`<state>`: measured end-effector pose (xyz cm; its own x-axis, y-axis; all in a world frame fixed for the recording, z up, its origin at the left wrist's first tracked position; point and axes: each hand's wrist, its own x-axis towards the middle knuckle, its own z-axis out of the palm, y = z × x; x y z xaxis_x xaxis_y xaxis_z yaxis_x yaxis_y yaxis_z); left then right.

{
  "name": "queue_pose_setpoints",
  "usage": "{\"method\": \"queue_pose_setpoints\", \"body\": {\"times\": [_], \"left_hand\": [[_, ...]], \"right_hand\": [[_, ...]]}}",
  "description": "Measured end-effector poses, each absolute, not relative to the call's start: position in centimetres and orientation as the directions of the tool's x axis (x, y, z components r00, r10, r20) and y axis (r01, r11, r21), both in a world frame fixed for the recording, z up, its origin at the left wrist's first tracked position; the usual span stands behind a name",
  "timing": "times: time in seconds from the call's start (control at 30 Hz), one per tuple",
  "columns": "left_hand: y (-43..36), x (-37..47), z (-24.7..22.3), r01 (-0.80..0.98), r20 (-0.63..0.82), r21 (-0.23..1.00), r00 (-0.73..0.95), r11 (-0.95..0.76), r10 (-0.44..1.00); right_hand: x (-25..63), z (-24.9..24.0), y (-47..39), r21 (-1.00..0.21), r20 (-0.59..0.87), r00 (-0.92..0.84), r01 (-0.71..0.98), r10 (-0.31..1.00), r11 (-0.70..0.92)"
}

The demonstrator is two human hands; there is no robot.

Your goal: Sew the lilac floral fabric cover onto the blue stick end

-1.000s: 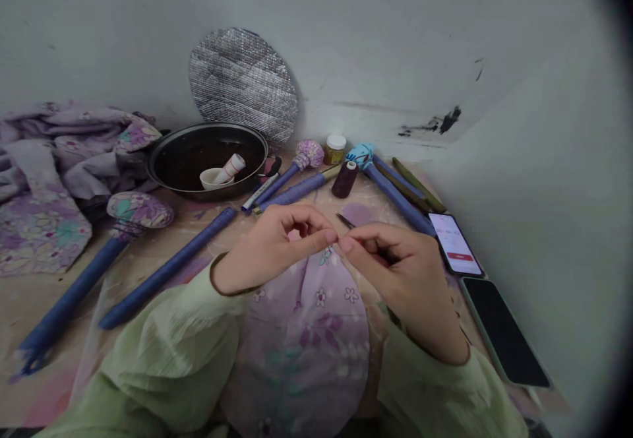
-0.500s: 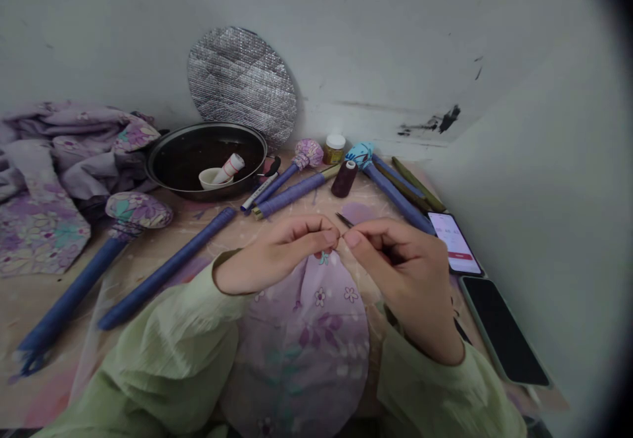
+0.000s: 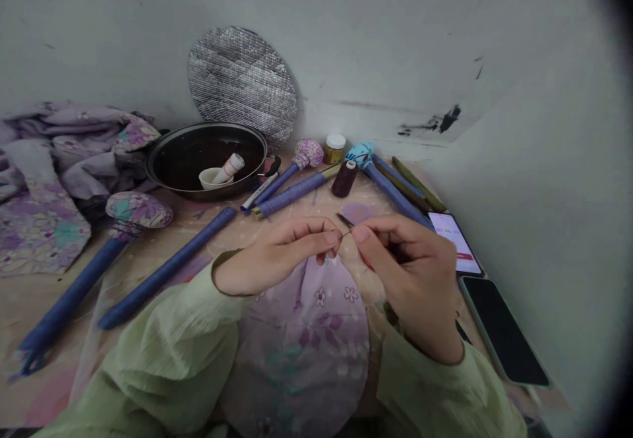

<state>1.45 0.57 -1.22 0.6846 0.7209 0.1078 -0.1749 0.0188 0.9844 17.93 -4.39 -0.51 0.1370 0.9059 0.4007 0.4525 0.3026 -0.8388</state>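
My left hand [image 3: 297, 243], thumb pressed on the forefinger, pinches the upper edge of a round lilac floral cloth [image 3: 301, 352], which hangs down toward me. Close beside it, my right hand [image 3: 405, 263] is closed in a pinch on a thin needle [image 3: 347, 233] that spans the small gap between both sets of fingertips. Any thread on it is too fine to make out. Dark pointed scissor blades [image 3: 343, 219] lie on the table behind my right fingertips, mostly covered by that hand. A dark purple thread spool [image 3: 345, 179] stands upright beyond my hands.
A dark pan [image 3: 163, 184] holding a small white bowl stands back left, a round silver mat [image 3: 242, 82] behind it. Blue-wrapped sticks [image 3: 168, 270], some with cloth heads, lie around. Two phones [image 3: 507, 332] lie at right. Floral fabric [image 3: 44, 227] is heaped at left.
My right hand has shifted slightly right, away from my left fingertips, so more of the needle shows between them. A bit of red now shows beside my right thumb. My left hand stays put.
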Motion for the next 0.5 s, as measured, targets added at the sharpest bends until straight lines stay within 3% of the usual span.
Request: {"method": "queue_pose_setpoints", "body": {"times": [0.5], "left_hand": [[0.62, 1.52, -1.35, -0.213, 0.066, 0.972, 0.662, 0.103, 0.747]], "right_hand": [[18.02, -0.76, -4.54, -0.835, 0.420, 0.132, 0.442, 0.898, 0.326]]}}
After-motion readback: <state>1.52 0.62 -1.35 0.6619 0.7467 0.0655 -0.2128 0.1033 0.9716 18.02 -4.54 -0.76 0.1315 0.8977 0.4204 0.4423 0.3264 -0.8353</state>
